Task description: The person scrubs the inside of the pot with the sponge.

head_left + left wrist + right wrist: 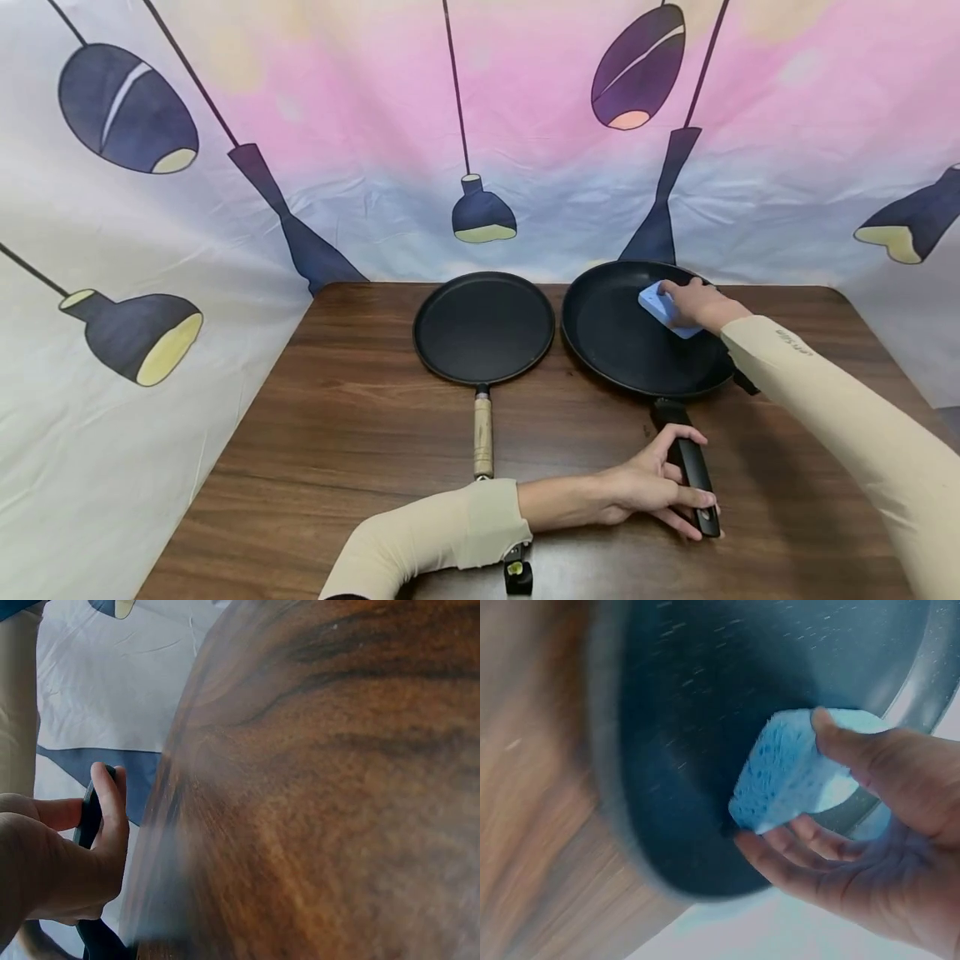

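Note:
A large black frying pan (607,333) stands at the right of the table, its black handle (693,471) pointing toward me. My left hand (648,483) grips that handle between thumb and fingers; the left wrist view shows the hand (75,855) pinching the handle's end. Inside the pan, my right hand (693,302) holds a blue sponge (663,310) against the right part of the cooking surface. In the right wrist view the thumb lies on one side of the sponge (787,769) and the fingers on the other. Small pale specks show on the pan's dark surface (697,690).
A flatter black pan (483,327) with a wooden handle (483,437) lies left of the frying pan, close to its rim. Both are on a brown wooden table (337,433). A cloth backdrop (360,200) printed with lamps hangs behind the table's far edge.

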Demonstrator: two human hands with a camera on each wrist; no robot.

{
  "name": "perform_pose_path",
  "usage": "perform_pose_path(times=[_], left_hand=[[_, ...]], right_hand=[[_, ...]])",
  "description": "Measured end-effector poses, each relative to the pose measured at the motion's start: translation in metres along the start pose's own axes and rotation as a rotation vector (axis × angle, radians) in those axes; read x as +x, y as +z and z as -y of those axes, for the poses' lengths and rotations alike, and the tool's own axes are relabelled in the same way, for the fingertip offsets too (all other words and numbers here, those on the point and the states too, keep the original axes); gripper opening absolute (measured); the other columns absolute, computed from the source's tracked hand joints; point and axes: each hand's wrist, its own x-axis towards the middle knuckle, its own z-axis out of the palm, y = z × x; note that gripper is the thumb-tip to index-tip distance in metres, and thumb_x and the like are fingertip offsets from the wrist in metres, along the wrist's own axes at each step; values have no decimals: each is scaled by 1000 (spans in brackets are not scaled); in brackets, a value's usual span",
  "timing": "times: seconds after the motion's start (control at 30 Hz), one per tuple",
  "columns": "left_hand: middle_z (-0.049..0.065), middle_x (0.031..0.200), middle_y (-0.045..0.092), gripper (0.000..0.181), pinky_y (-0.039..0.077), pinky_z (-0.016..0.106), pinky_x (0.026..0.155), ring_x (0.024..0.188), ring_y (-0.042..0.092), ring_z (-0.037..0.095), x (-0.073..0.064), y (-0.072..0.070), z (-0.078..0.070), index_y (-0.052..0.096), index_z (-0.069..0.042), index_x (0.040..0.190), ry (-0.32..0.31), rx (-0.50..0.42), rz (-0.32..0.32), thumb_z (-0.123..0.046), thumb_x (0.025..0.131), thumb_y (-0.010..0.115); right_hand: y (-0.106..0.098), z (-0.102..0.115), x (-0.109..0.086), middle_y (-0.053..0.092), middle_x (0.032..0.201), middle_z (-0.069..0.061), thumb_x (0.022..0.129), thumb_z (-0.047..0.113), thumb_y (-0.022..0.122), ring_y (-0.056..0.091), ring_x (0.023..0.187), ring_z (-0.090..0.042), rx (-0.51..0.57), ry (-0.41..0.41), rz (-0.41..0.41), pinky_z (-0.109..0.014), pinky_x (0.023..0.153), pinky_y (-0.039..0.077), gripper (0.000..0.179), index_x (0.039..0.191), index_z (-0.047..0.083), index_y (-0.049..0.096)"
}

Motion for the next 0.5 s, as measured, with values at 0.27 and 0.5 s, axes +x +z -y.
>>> perform_pose_path(times=[0.27,0.5], left_hand=[[10,87,69,60,61,59,85,104,67,56,3,2,0,45,-39,129,-2,12,9,9,96,62],[15,92,65,60,51,70,95,109,64,59,2,5,-1,43,-40,129,-39,-64,35,9,98,59]], right_hand=[[0,-7,-36,56,100,-25,89,22,80,56,76,-29,-46,-179,164,-37,62,52,62,135,9,40],[5,12,-47,55,93,-13,88,28,82,48,72,-22,-50,-347,255,-31,64,42,59,133,21,46]])
